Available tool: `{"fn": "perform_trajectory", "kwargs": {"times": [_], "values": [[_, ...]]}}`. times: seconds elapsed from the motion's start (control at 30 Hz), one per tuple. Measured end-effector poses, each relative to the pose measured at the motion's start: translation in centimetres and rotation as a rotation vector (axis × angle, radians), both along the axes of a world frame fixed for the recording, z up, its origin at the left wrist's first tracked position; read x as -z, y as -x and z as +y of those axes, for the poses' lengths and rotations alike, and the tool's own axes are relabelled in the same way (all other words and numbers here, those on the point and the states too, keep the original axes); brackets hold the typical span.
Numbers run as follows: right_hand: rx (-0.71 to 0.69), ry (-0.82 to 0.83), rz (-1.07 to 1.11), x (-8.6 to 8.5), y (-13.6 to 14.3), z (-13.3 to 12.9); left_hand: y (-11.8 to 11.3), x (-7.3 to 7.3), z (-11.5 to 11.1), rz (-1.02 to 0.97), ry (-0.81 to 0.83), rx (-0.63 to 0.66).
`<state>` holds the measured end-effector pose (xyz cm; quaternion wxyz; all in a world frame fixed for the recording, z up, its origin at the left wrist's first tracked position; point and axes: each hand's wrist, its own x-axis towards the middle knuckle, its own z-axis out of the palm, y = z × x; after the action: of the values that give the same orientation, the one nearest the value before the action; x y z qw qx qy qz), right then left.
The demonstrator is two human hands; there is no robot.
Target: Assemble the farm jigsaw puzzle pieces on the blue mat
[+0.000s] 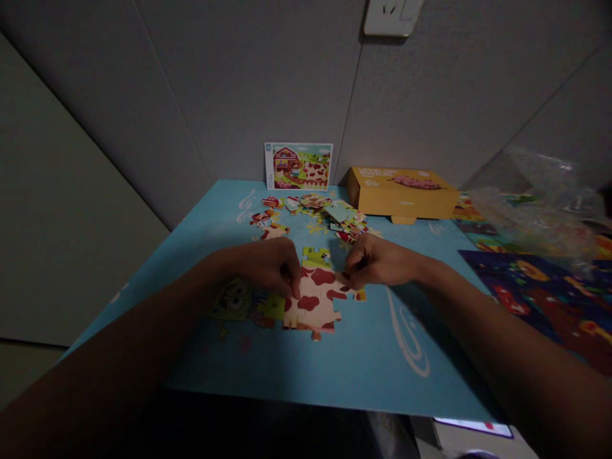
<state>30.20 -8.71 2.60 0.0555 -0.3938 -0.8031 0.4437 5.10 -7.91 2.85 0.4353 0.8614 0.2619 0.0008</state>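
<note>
A partly joined jigsaw section (313,305), cream with dark red patches and a green piece at its top, lies flat on the blue table. At its left edge, the fingers of my left hand (272,264) are closed and press on a puzzle piece of the section. On the opposite side, my right hand (377,260) is curled with thumb and fingertips pinched on a cream puzzle piece (342,280) at the section's right edge. My fingers hide part of both pieces. A yellow-green piece (274,307) joins the section's lower left.
Behind my hands lies a pile of loose puzzle pieces (344,213). A farm picture card (300,167) leans on the wall beside a yellow box (406,194). To the right are a dark blue printed sheet (535,299) and clear plastic wrapping (545,197). The table (354,382) ends near my body.
</note>
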Motion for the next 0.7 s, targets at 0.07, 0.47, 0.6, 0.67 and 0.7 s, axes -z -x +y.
{"fn": "perform_trajectory", "kwargs": {"times": [0.07,0.47,0.6,0.67,0.7], "values": [[0.005,-0.012,-0.007,0.0,0.0,-0.1,-0.1,0.0,0.0,0.007,-0.003,-0.008],[-0.028,-0.089,0.002,0.1,0.1,-0.2,0.2,0.2,0.4,0.018,-0.010,-0.029],[-0.023,-0.093,-0.006,0.2,0.1,-0.2,0.1,0.3,0.8,0.074,-0.128,-0.039],[-0.026,-0.100,-0.008,0.4,0.1,-0.1,-0.1,0.3,1.1,0.139,-0.351,-0.150],[-0.033,-0.105,-0.006,0.4,0.1,0.0,-0.1,0.3,1.4,0.179,-0.491,-0.264]]}}
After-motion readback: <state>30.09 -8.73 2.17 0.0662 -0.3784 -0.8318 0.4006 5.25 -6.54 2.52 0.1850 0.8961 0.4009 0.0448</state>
